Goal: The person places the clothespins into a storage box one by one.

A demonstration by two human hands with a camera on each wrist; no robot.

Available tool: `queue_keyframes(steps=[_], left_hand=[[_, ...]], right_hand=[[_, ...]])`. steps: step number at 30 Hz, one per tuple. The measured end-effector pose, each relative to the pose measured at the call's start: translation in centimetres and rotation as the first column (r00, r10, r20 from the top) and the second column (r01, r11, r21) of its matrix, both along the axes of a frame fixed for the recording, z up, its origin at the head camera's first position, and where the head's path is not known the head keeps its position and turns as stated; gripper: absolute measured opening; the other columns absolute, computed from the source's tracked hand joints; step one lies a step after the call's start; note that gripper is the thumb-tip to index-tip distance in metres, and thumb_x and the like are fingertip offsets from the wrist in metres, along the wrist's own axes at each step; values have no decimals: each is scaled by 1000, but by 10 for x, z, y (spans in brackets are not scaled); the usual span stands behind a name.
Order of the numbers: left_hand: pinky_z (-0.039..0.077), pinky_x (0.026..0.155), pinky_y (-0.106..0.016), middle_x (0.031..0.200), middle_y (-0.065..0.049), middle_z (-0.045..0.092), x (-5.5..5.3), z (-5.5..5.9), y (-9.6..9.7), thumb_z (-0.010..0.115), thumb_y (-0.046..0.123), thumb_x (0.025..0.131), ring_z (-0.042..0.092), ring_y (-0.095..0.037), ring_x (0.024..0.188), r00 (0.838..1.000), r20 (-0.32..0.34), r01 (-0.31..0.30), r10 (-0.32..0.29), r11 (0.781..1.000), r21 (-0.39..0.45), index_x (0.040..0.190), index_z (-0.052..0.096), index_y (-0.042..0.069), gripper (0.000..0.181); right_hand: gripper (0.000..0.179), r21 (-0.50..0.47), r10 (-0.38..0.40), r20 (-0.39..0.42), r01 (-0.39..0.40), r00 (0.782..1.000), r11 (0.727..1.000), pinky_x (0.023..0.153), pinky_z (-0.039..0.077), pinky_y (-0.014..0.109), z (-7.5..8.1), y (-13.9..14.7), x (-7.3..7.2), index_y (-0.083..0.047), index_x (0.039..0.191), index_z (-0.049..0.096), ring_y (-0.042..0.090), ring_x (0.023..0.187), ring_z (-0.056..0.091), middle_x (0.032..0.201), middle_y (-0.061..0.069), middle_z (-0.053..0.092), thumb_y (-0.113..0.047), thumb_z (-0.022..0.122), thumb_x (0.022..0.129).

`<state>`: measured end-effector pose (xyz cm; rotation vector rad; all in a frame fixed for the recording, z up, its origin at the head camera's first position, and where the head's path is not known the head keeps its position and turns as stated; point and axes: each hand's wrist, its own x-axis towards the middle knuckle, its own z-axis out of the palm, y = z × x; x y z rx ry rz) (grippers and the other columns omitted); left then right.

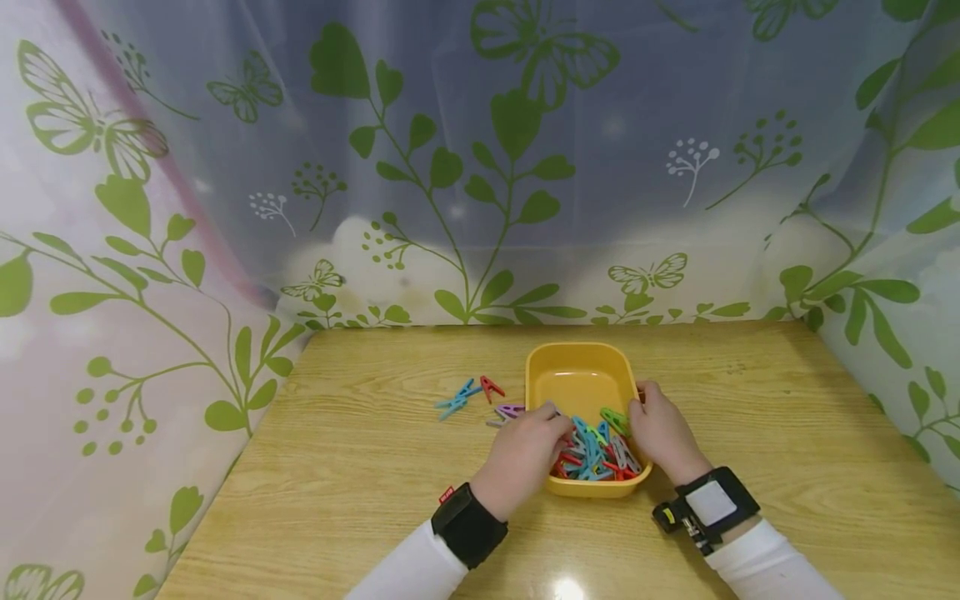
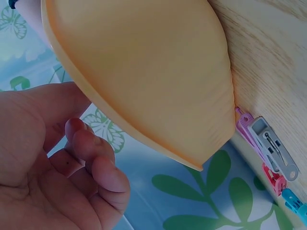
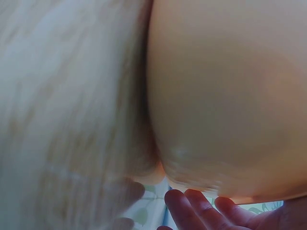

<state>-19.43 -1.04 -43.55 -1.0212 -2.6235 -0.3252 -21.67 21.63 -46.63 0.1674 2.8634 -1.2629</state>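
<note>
A yellow plastic basin [image 1: 581, 354] stands on the table with a heap of coloured clothespins [image 1: 592, 454] in its near half. My left hand [image 1: 525, 454] reaches over its left rim to the heap, fingertips hidden in the head view. In the left wrist view, several fingers [image 2: 109, 177] are curled outside the basin, while another part of the hand passes behind the rim. Whether it pinches a clothespin cannot be told. My right hand [image 1: 663, 429] grips the right rim, its fingers [image 3: 206, 211] against the outer wall in the right wrist view.
Left of the basin lie a purple clothespin [image 1: 510, 410], a grey one [image 1: 495, 422], a red one [image 1: 491, 387] and blue ones [image 1: 457, 400]. The wooden table [image 1: 360, 483] meets a patterned curtain [image 1: 420, 250] at the back and sides.
</note>
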Motion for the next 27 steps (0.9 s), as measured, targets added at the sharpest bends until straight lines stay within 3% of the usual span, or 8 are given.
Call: queue_keyframes(steps=[13,18,22,27], left_hand=[[50,68,-18,97,3,64,-4,7,-9,74,20,97,60,-9,80,995,94,-28,23,998,55,105,72,15,10],[45,62,-20,95,-2,63,-15,13,-23,73,20,98,55,-11,73,991,120,-75,60,989,128,104,70,12,11],[49,68,-24,96,-4,63,-25,14,-37,71,17,99,57,-13,77,986,144,-106,82,979,175,102,69,9,8],[51,69,-28,97,-7,65,-40,6,-53,71,16,99,59,-16,78,980,153,-154,128,973,170,101,69,9,8]], right_hand=[[53,9,3,6,-3,1000,1000,107,45,61,2,0,0,12,151,32,45,127,55,146,36,49,-21,27,110],[53,7,5,10,-6,1000,1000,107,46,61,2,0,0,12,151,31,46,127,55,146,36,48,-21,27,110],[53,4,3,14,-3,1000,1000,107,46,62,2,-1,0,11,151,31,45,126,55,146,36,48,-21,27,110],[52,6,4,9,-4,1000,1000,105,47,61,2,-1,1,12,151,31,44,124,57,145,36,49,-21,27,110]])
